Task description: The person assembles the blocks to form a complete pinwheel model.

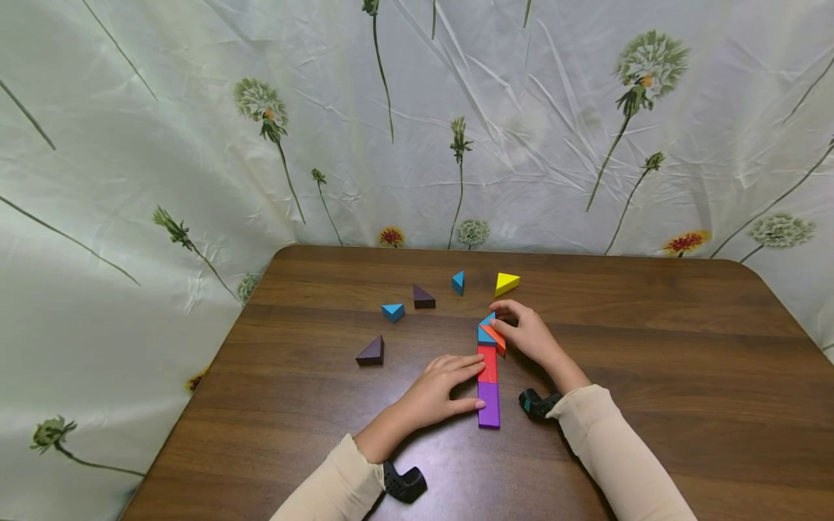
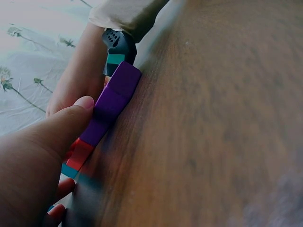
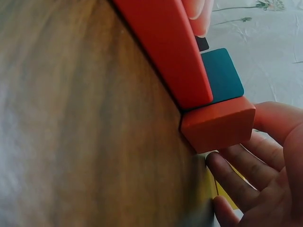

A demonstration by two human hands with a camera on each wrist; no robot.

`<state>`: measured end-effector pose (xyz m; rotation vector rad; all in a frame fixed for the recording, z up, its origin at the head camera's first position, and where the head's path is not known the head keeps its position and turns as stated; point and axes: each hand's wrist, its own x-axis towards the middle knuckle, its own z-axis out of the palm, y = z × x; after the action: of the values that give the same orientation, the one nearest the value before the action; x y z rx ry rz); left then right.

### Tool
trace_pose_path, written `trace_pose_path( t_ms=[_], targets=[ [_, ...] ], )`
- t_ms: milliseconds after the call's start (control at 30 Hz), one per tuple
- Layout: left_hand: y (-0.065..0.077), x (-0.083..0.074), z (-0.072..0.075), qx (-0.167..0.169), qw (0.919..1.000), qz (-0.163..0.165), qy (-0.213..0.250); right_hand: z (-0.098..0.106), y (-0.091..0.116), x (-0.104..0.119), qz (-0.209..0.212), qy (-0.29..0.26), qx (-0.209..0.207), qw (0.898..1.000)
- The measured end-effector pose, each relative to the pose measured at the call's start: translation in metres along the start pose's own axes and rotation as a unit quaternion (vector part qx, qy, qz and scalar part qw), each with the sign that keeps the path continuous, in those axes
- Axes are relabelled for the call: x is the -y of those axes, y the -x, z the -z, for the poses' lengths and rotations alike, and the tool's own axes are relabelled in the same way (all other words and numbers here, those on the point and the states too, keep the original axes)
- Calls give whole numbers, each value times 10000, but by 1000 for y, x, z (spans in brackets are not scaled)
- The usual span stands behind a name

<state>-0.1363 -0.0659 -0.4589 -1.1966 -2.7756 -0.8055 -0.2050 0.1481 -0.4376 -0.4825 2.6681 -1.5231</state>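
In the head view, a column of blocks lies on the bench [image 1: 664,347]: the purple block [image 1: 489,407] nearest, the red block [image 1: 490,364] touching its far end, then the lower blue triangle [image 1: 485,336] and the upper blue triangle [image 1: 488,318], with the orange block [image 1: 499,339] slanting along their right side. The left hand [image 1: 443,389] lies open at the column's left, its fingers nearly straight and touching the red block, thumb out on the purple block. The right hand [image 1: 531,334] bends thumb and forefinger close together at the far end, pinching the upper blue triangle beside the orange block. Only here do the loose pieces show in full: a near dark triangle [image 1: 371,352], a far dark triangle [image 1: 423,297], two small blue triangles [image 1: 393,312] [image 1: 459,282] and a yellow triangle [image 1: 506,283]. The left wrist view adds the purple block's side and end, with the thumb tip against its upper edge; the other fingers are mostly hidden by the hand. The right wrist view, low along the bench, shows the orange block's upright face touching the red block's end, and the remaining right fingers loosely bent behind it; the forefinger's contact cannot be told there.
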Motion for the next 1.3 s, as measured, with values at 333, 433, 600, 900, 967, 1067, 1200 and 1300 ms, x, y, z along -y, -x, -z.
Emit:
trace_pose_path(
  t_ms=[333, 433, 600, 900, 967, 1067, 1200, 1300],
  targets=[
    [0, 1, 0, 2, 10000, 24, -8, 6, -4, 1, -173, 17, -200, 9996],
    [0, 1, 0, 8, 10000, 33, -26, 10, -6, 1, -152, 69, -380, 9991],
    [0, 0, 0, 8, 10000, 13, -61, 14, -12, 2, -56, 365, -738, 9966],
    [0, 0, 0, 49, 10000, 13, -59, 18, -29, -6, 78, 751, -1073, 9914],
    [0, 0, 0, 35, 10000, 3, -72, 18, -32, -7, 102, 817, -1064, 9909],
    [0, 0, 1, 21, 10000, -18, -88, 19, -35, -9, 83, 914, -989, 9909],
    [0, 0, 1, 7, 10000, -23, -92, 21, -39, -11, 43, 1049, -867, 9907],
    [1, 0, 1, 0, 10000, -16, -80, 22, -41, -12, -14, 1137, -751, 9907]
  ],
)
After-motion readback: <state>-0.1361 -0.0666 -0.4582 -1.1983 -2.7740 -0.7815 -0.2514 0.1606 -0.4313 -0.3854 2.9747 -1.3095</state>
